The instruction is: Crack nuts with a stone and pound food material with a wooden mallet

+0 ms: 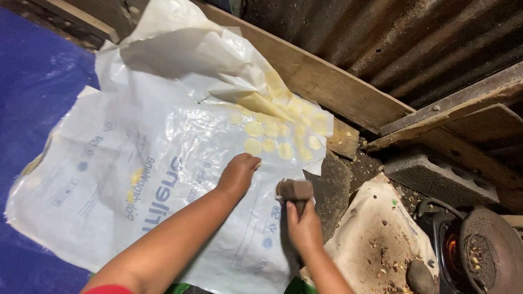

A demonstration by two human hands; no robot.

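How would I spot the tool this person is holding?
Find the big white plastic sheet with rows of pale yellow discs. At its lower right edge, the right hand grips a dark brown block-headed tool, the only dark thing on the sheet.

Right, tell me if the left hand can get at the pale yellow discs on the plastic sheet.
Probably yes. The left hand rests on the plastic sheet just below the pale yellow discs, with only bare sheet between them. The right hand holds a brown block off to the side.
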